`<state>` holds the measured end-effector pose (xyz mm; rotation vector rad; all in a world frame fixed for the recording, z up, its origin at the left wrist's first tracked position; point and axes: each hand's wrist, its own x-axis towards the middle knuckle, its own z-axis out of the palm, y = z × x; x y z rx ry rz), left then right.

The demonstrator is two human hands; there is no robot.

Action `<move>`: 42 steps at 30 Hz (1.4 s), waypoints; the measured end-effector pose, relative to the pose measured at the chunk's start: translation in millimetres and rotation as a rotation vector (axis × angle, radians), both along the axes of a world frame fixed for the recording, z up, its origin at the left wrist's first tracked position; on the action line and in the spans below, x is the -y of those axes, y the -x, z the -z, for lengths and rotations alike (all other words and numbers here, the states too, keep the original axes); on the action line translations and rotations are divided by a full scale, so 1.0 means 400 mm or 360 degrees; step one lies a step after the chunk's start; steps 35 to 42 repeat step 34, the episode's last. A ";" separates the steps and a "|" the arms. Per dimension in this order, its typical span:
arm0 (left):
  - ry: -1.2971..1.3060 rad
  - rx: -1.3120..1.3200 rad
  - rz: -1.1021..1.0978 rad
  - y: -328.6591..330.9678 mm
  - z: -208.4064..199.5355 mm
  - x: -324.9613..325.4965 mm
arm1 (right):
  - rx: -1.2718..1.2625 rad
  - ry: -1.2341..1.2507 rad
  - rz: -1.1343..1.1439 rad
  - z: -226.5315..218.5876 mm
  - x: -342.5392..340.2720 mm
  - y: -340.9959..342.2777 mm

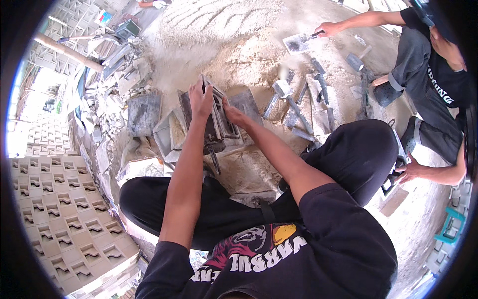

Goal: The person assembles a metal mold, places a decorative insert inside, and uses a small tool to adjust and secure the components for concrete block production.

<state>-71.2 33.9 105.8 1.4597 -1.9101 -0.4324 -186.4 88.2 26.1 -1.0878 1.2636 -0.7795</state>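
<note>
A grey metal block mould (220, 119) stands tilted on its edge on the sandy ground in front of my knees. My left hand (200, 99) grips its upper left rim, fingers curled over the top. From the right, my right hand (233, 114) presses against the mould's ribbed face, fingers flat on the metal. A thin metal rod (215, 160) sticks out under the mould toward me. Dark flat plates (144, 113) lie beside the mould on the left.
A heap of sand and cement mix (249, 55) spreads behind the mould. Loose metal mould parts (303, 107) lie to the right. Another person (428, 84) crouches at right with a trowel (301, 42). Rows of cast patterned blocks (64, 209) cover the left.
</note>
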 end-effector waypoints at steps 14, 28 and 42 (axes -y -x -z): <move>-0.0132 0.0340 -0.0184 0.098 -0.052 0.032 | -0.1754 0.0262 -0.0895 -0.041 0.038 0.317; -0.0106 0.1119 0.1096 0.489 -0.108 -0.232 | -0.2253 -0.0239 -0.0560 0.080 -0.314 0.552; -0.0225 0.0945 0.1005 0.393 -0.090 -0.180 | -0.2299 -0.0002 -0.0871 0.028 -0.288 0.505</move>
